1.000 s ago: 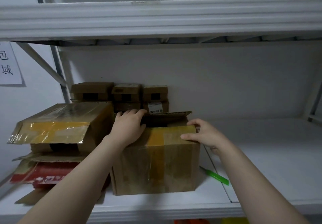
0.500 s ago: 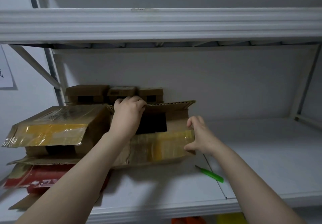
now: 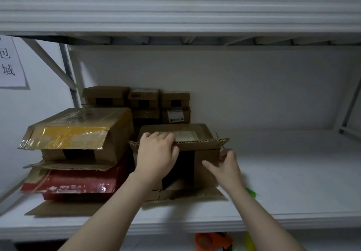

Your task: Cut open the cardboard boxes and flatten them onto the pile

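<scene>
**Shelf bay: open box lying on its side, both hands on it**

- Below the front lip of the shelf (image 3: 195, 225): an orange object (image 3: 213, 241) and a yellow one (image 3: 250, 244), both partly cut off; I cannot tell what they are.
- Both bare forearms reach up and over the lip.
- A green item (image 3: 251, 193) lies on the shelf just behind the right forearm, too blurred to identify.
- The box (image 3: 207, 172) lies on its side at mid-shelf with its open end facing the person and a dark interior. Its bottom flap (image 3: 185, 196) lies flat on the shelf.
- Left hand (image 3: 156, 153): the fingers are curled over the edge of the top flap (image 3: 203, 144), gripping it.
- Right hand (image 3: 226, 166): it is at the box's right front corner, with the thumb stretched across the front panel and the fingertips at the corner edge. It is motion-blurred, so I cannot tell whether it grips or only touches.
- Pile (image 3: 74, 164), just left of the box and touching it: flat cardboard at the bottom, then a red glossy pack (image 3: 78, 181), then a sheet of cardboard.
- A box with yellow tape (image 3: 78, 133) sits on top of the pile.
- Against the back wall is a stack of small boxes (image 3: 144, 98), one with a white label.
- Far left on the wall is a paper sign (image 3: 9, 65).
- The upper shelf (image 3: 175, 14) runs overhead.
</scene>
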